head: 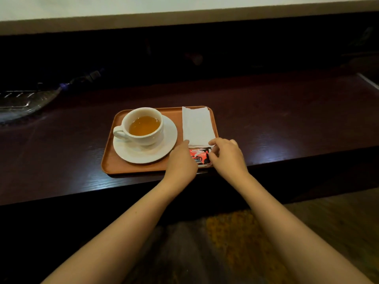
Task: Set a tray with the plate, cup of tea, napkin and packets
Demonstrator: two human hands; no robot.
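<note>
An orange tray (pixel 114 160) sits near the desk's (pixel 287 119) front edge. On its left half a white cup of tea (pixel 143 126) stands on a plate (pixel 164 148); the napkin (pixel 198 126) lies along its right side. At the tray's near right corner, the left hand (pixel 181 158) and right hand (pixel 228 154), fingers curled, pinch the red packets (pixel 200 155) from either side.

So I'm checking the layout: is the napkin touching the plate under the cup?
Apart. The head view shows a bare strip of orange tray between the napkin and the rim of the plate along the napkin's whole left edge.
</note>
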